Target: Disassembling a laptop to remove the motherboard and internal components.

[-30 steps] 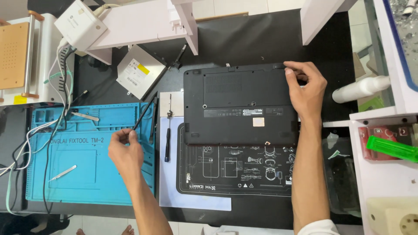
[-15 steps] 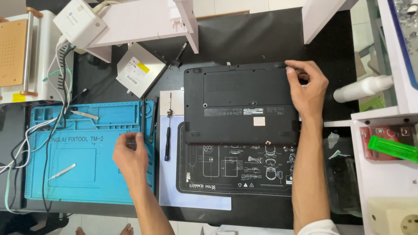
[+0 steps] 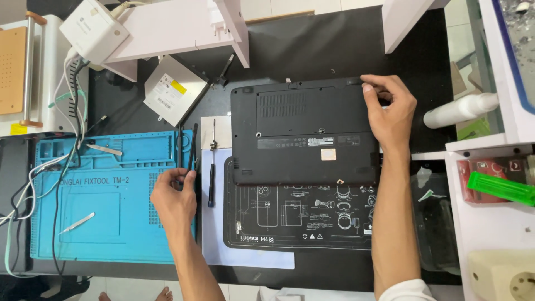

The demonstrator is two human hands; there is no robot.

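Laptop, black plastic and flipped belly-up, sits in the middle of the black bench, its near edge overlapping a black work mat with white line drawings; right hand is curled over the laptop's far right corner, fingertips pinching at that edge near the back; left hand is off to the left, fingers closed round the lower end of a thin black rod-like tool that runs up along the right edge of the blue silicone repair mat; can't tell exactly what kind of tool it is. Just right of that hand there's a slim screwdriver with a dark blue handle lying on a pale sheet, not touched by anything. Further out: a flat silver optical drive with a yellow sticker lies tilted beyond the blue mat; metal tweezers rest on the blue mat's near left part; a white power adapter box with its cables sits at the far left; a white plastic bottle lies on its side past the right hand, and a bright green plastic tool sits on the white shelf at the right.
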